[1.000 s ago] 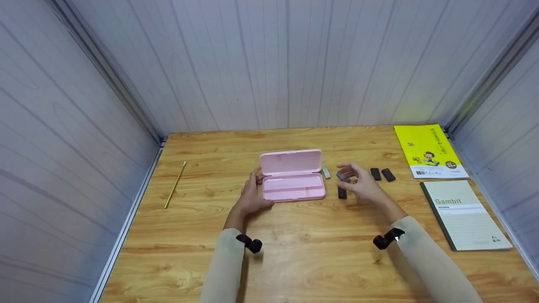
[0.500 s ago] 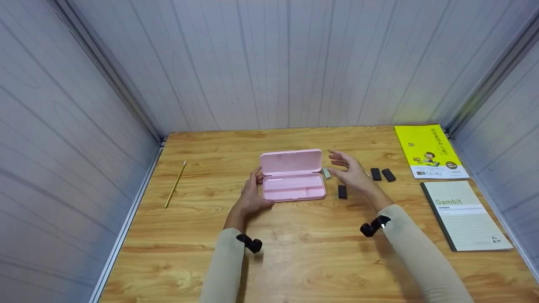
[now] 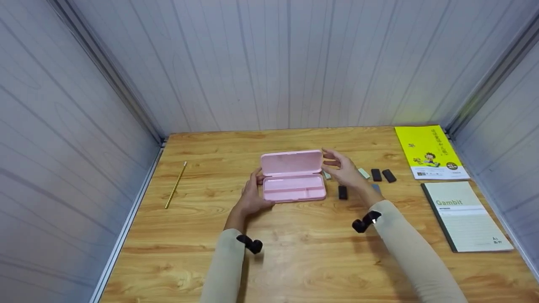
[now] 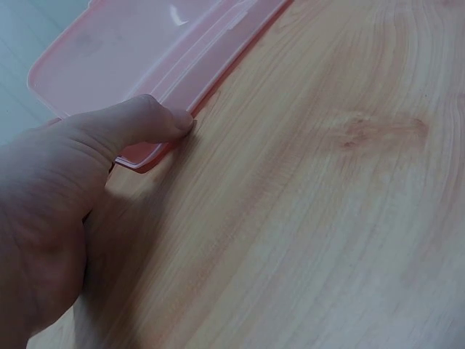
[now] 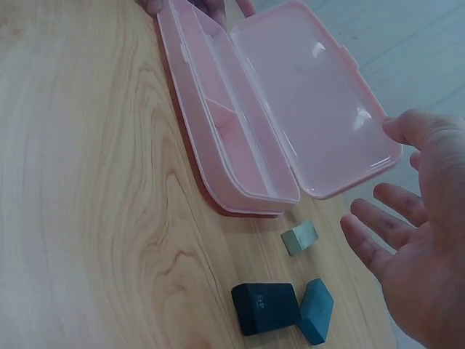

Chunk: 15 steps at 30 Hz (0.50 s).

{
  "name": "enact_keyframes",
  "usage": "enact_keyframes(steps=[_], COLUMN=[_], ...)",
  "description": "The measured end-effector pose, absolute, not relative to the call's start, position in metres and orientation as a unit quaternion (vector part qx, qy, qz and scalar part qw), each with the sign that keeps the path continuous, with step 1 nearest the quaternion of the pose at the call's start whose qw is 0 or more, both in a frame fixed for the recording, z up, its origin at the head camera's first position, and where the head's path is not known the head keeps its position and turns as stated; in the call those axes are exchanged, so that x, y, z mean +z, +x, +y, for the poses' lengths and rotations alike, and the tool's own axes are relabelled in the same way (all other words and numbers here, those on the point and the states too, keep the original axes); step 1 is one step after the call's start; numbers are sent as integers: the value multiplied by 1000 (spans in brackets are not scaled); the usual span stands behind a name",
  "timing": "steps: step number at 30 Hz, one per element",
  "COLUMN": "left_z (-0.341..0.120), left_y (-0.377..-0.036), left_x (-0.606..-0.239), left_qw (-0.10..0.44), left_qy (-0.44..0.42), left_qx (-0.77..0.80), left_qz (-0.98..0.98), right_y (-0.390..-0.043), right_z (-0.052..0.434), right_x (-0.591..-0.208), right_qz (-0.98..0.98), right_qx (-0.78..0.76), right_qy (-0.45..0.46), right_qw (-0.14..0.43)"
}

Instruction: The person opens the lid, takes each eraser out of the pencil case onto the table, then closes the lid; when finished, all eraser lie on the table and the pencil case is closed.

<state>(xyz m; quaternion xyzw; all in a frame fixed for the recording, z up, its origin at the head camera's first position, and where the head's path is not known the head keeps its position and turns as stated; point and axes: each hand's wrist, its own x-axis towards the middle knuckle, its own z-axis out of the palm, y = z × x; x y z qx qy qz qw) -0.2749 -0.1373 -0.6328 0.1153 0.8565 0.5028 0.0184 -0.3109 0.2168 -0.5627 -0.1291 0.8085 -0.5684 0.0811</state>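
Observation:
An open pink case [image 3: 292, 187] lies mid-table with its lid [image 3: 291, 162] tilted back. My left hand [image 3: 254, 194] holds the case's left end; its thumb [image 4: 138, 120] presses the front corner of the case [image 4: 149, 154]. My right hand [image 3: 337, 165] hovers with spread fingers just right of the lid and holds nothing. In the right wrist view the right hand [image 5: 396, 193] is beside the lid [image 5: 305, 123]. Under it lie a small grey-green eraser [image 5: 299, 238], a black eraser [image 5: 266, 308] and a teal eraser [image 5: 315, 311].
More erasers lie right of the case: a black one [image 3: 342, 192], a pale one [image 3: 364, 173] and two black ones [image 3: 376, 174]. A yellow booklet [image 3: 428, 151] and a grey notebook [image 3: 465, 216] sit at the right edge. A yellow pencil [image 3: 176, 184] lies far left.
My right hand let go of the bluish eraser it pinched and moved left and back, from above the erasers to the lid's right end. The left hand stayed put.

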Motion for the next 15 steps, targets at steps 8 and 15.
enact_keyframes(steps=[8, 15], left_z=[-135, -135], left_y=[-271, -272], left_x=[-623, -624], left_qw=[40, 38], left_qy=[106, 103], left_qx=[508, 504], left_qz=[854, 857], right_y=[-312, -308], right_z=[214, 216], right_x=[-564, -565], right_qz=[799, 791], right_qx=[-581, -591], right_qy=[-127, -142], right_qw=[86, 68])
